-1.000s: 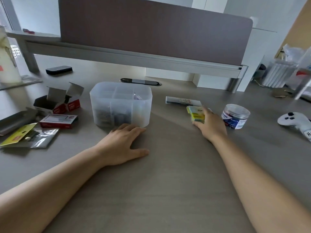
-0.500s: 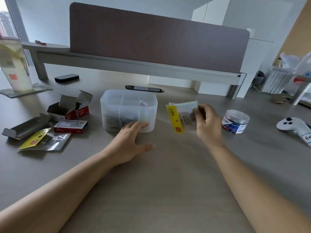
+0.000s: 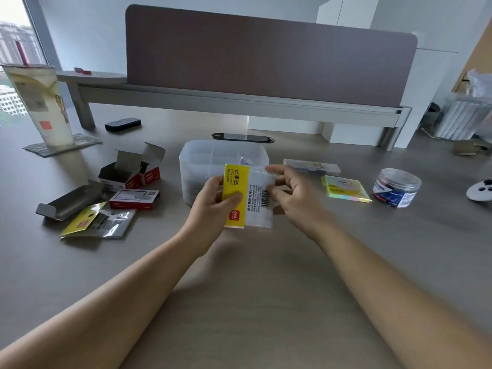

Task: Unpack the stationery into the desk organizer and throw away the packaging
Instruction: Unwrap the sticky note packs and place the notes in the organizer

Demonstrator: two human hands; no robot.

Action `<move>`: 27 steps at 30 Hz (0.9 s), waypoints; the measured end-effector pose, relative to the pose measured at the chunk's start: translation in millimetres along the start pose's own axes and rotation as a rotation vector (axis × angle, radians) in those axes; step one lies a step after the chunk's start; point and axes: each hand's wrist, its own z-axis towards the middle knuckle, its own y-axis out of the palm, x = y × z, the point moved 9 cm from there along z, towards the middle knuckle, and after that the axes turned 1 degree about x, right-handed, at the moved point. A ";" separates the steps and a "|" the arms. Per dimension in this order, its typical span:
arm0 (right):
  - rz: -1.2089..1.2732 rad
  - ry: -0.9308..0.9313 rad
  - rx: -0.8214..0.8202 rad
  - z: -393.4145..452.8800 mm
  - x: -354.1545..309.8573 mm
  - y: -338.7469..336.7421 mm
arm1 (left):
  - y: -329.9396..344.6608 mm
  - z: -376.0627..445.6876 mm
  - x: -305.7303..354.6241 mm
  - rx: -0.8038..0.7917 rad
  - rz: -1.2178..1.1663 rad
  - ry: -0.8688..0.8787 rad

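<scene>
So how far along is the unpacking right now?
Partly done. Opened boxes and an empty-looking wrapper lie left of the organizer, which already holds some items. In hand: the left hand grips a sticky-note pack, and the right hand pinches its top edge. Left: another note pad, a jar, a flat pack, and binning the packaging.

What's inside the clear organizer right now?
The organizer is split by dividers; a clear bag sticks up at its right compartment, and dark small items show through the front wall. The sticky-note pack and left hand hide its lower front.
</scene>
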 end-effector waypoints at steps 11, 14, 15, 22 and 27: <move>-0.001 -0.153 0.125 1.4 -5.8 1.2 | -16.5 3.2 4.3 -0.007 0.028 -0.047; 0.083 -0.123 0.100 2.6 -4.1 2.0 | -20.2 4.4 9.0 0.041 0.067 -0.007; 0.117 -0.110 0.094 2.8 -3.7 2.4 | -21.4 4.8 10.4 0.053 0.081 0.003; 0.273 -0.053 0.075 4.4 -4.3 -2.1 | -23.9 2.9 14.2 0.095 0.070 0.032; 0.208 -0.009 0.008 2.8 1.2 5.0 | -25.8 0.9 17.5 0.156 0.197 0.101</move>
